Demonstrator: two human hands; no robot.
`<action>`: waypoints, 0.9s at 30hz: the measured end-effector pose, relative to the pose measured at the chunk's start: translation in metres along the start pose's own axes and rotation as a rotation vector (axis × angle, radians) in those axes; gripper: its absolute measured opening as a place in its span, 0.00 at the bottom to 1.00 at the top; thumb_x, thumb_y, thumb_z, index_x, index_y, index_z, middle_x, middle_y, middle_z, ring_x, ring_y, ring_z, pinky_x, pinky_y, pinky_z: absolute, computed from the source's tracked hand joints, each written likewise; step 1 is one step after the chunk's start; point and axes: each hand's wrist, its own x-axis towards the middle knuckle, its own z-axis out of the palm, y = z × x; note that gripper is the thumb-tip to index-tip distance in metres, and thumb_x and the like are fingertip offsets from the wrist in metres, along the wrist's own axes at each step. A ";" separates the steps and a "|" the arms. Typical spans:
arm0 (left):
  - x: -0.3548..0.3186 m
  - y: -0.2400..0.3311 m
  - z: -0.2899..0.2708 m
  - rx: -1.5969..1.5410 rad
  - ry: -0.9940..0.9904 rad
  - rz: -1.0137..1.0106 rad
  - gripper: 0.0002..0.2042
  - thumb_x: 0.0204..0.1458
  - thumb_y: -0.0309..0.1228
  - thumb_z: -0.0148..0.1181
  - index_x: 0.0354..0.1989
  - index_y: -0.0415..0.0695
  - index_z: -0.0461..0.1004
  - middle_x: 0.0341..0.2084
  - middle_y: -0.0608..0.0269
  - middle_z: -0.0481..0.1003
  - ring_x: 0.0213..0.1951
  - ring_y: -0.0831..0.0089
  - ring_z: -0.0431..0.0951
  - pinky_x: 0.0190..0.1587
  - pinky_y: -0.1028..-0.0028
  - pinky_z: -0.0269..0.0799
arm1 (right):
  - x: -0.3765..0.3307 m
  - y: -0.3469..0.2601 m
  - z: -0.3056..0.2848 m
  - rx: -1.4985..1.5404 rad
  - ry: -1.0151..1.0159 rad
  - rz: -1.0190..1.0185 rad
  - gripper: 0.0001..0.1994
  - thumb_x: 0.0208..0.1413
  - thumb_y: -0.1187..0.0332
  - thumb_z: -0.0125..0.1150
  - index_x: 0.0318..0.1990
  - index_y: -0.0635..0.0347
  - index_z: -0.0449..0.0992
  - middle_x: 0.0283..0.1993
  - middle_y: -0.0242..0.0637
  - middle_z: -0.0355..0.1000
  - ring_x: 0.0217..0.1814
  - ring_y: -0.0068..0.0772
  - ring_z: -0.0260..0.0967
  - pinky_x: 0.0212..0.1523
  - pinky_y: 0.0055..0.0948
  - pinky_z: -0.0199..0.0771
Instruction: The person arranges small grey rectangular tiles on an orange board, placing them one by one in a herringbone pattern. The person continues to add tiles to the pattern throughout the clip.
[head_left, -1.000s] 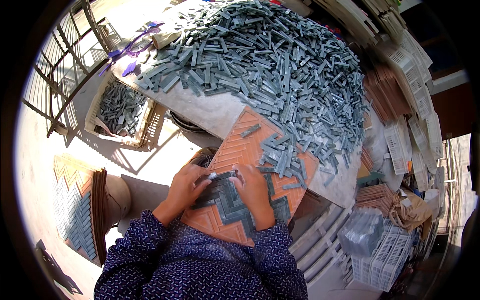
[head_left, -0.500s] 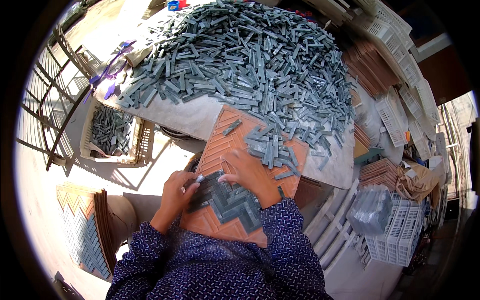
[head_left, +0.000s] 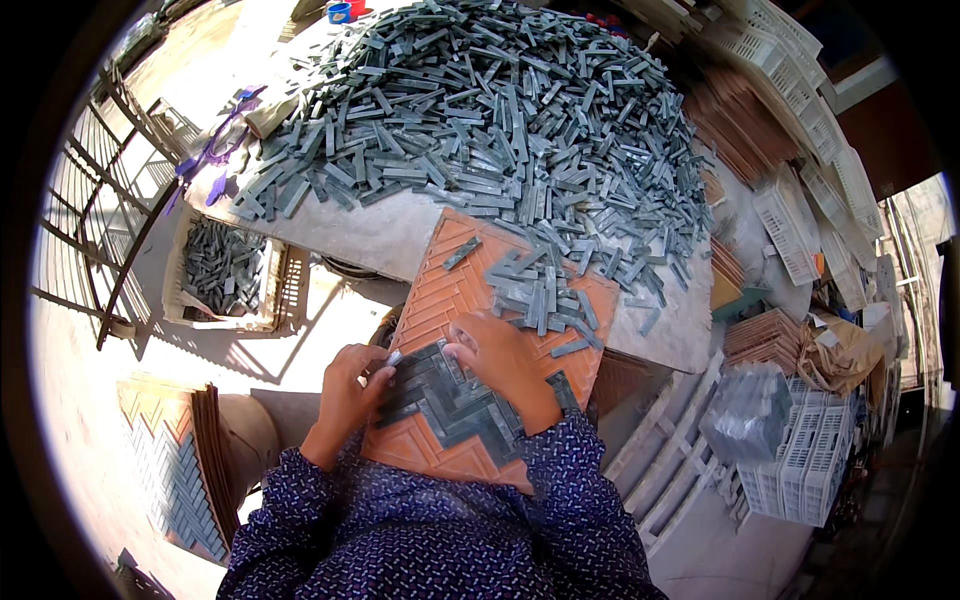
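An orange tray [head_left: 400, 440] with moulded herringbone grooves lies tilted in front of me, its far part resting on the table. Dark grey-green stone strips [head_left: 455, 400] fill a zigzag band across its middle. My left hand [head_left: 348, 395] is at the band's left edge, thumb and forefinger pinched on a small pale-ended strip [head_left: 394, 357]. Over the band's far edge, my right hand [head_left: 503, 365] has its fingers curled down and drawn together; what lies under its fingertips is hidden. Loose strips [head_left: 540, 300] are heaped on the tray's far right, and one single strip [head_left: 462, 252] lies near its far left corner.
A large pile of strips [head_left: 480, 110] covers the table [head_left: 385, 235]. A crate of strips [head_left: 275, 285] stands left, above stacked trays with laid strips [head_left: 170, 460]. White crates [head_left: 800, 450], more orange trays [head_left: 760, 340] and a plastic-wrapped bundle [head_left: 745, 410] stand right.
My right hand has shifted slightly right and its fingers have drawn closer together. My left hand keeps its pinch at nearly the same spot. The whole view has shifted slightly.
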 end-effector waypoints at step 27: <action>0.022 0.008 0.026 0.231 -0.052 0.235 0.13 0.40 0.25 0.66 0.38 0.41 0.75 0.37 0.60 0.73 0.42 0.60 0.71 0.43 0.67 0.70 | -0.102 0.009 0.006 0.248 0.281 0.176 0.04 0.53 0.74 0.59 0.34 0.65 0.76 0.28 0.39 0.73 0.26 0.23 0.68 0.26 0.23 0.66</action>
